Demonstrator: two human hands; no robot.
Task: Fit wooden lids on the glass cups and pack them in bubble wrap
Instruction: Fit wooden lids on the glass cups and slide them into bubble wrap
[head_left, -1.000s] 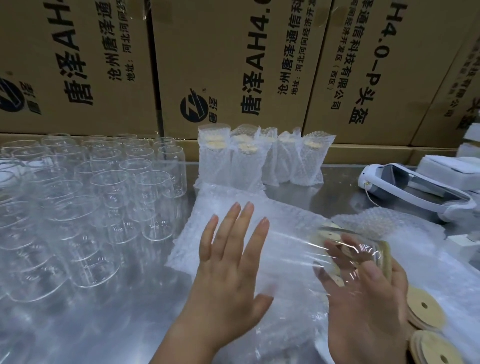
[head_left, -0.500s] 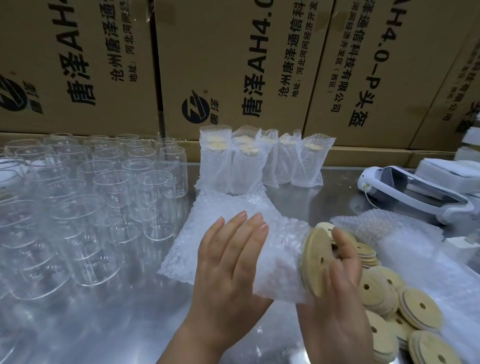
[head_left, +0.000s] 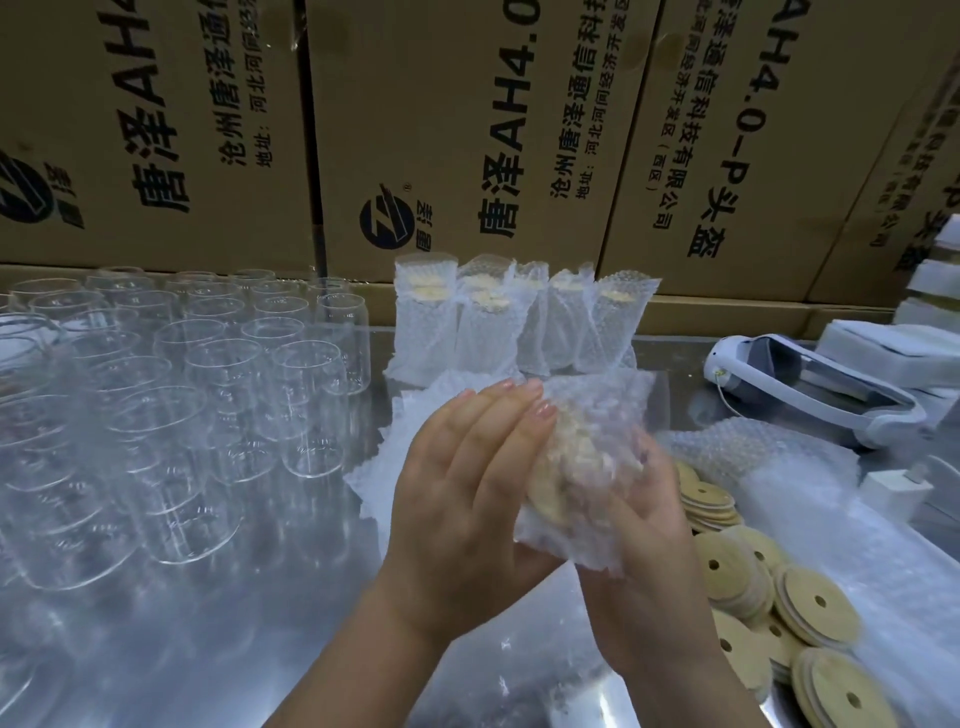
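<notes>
A lidded glass cup inside a bubble-wrap bag (head_left: 592, 457) is lifted above the table between both hands, its wooden lid facing me through the wrap. My left hand (head_left: 467, 488) presses flat against the bag's left side with straight fingers. My right hand (head_left: 644, 535) cups the bag from below and the right, fingers curled round it. Several bare glass cups (head_left: 218, 395) stand at the left. Loose wooden lids (head_left: 748, 587) lie in a heap at the right.
Several wrapped cups (head_left: 514, 322) stand upright at the back centre before a wall of cardboard boxes (head_left: 457, 130). A stack of bubble-wrap bags (head_left: 395, 441) lies behind my hands, more wrap (head_left: 753, 457) at the right. A white headset (head_left: 810, 395) and white boxes (head_left: 893, 353) sit far right.
The lidded cup went from beside the bag to inside it. Both hands lifted the bagged cup off the stack and closed around it.
</notes>
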